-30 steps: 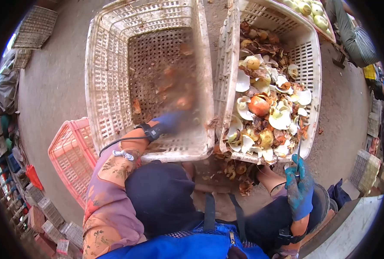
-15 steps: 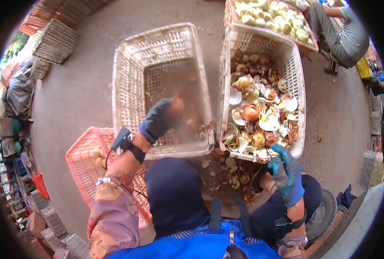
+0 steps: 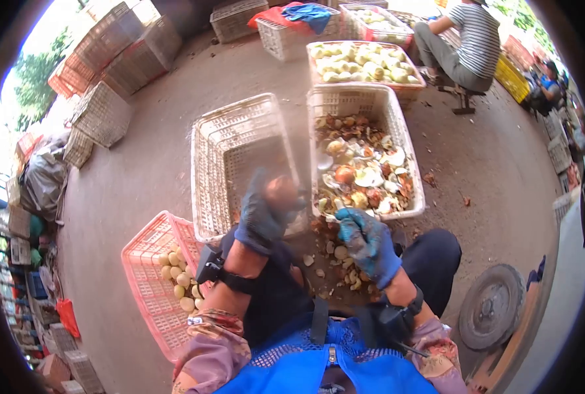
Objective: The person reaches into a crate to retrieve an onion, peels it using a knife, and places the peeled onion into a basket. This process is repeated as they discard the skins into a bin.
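Observation:
My left hand (image 3: 259, 220), in a dark glove, is closed around an unpeeled brown onion (image 3: 282, 192), blurred by motion. Behind it stands a white crate (image 3: 203, 164), its inside partly smeared in the view. My right hand (image 3: 366, 241), in a wet blue-green glove, has its fingers curled together near the front rim of a second white crate (image 3: 410, 177). What these fingers grip, if anything, I cannot make out. Onion skins and cut pieces (image 3: 369, 176) lie in that crate, with a whole brown onion (image 3: 345, 174) among them.
A pink crate (image 3: 149, 246) with peeled onions (image 3: 180, 276) stands at my left. Farther off is another crate of peeled onions (image 3: 364, 64), with a seated person (image 3: 473, 46) beside it. Skin scraps (image 3: 341, 259) litter the floor before me. A wheel (image 3: 493, 307) lies at right.
My left hand has come up out of the white crate toward me with an onion. The right hand has moved left, nearer to it. The view has tilted up.

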